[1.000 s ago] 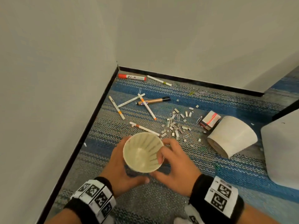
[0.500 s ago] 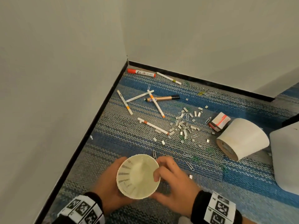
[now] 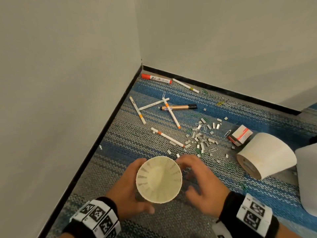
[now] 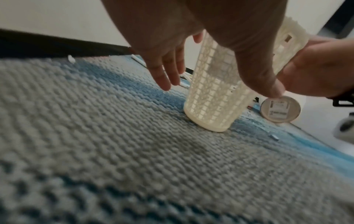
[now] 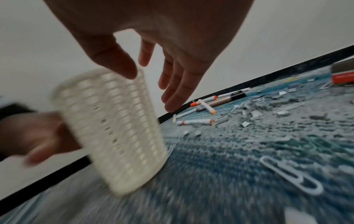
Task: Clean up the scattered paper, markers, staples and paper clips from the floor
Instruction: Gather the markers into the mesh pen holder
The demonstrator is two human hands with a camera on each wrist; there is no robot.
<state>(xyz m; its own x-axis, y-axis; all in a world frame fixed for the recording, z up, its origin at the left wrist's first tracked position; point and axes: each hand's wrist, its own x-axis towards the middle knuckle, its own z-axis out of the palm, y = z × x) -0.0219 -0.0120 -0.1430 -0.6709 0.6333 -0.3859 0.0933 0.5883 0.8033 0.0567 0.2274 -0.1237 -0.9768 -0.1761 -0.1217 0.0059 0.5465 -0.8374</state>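
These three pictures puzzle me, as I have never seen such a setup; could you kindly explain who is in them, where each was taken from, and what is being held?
There is no machine: a person works with bare hands, wearing cameras. One picture comes from a head camera looking down; the other two come from cameras on each wrist, looking along the fingers.

The left hand and right hand flank a pale mesh cup standing on the carpet in a corner. The left hand's thumb and fingers lie round the cup's side; the right hand is open beside it, fingers relaxed, holding nothing.

Scattered beyond lie markers, staples and paper clips, a small staple box and a white container tipped on its side. The cup looks empty, so nothing seems gathered yet.
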